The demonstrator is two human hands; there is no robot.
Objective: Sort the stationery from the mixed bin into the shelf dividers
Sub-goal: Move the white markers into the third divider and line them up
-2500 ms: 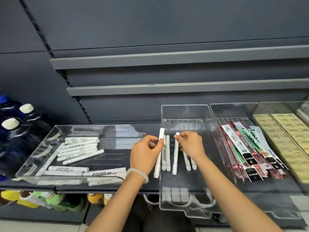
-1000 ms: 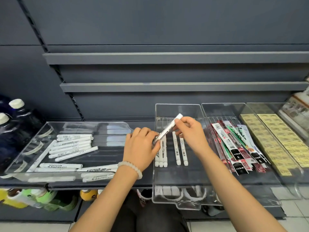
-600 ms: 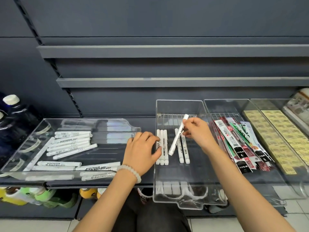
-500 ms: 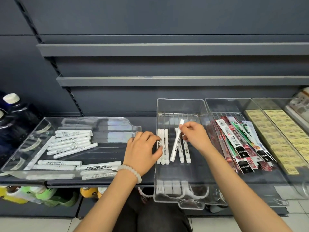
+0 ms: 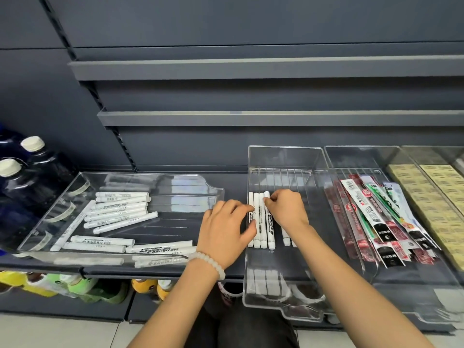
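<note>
**White markers lined up in clear shelf divider**

A row of four white cylindrical markers is seen laid side by side along the left wall of a narrow clear plastic divider tray, with two more white markers partly hidden under the right wrist. The right hand is pinched with its fingertips on the upper end of the rightmost marker of the row, which lies flat on the tray floor. The left hand, a pale beaded bracelet at its wrist, is rested at the tray's left rim, fingers curled loosely and touching the row; nothing is gripped in it. Open floor is left in the right half and the far end of the tray.

On the dark grey shelf to the left, a wide clear plastic bin is shown holding loose white markers, its right portion bare. To the right, a second clear divider tray is packed with red, green and black packaged pens. Dark blue bottles with white caps are stood at the far left.
</note>
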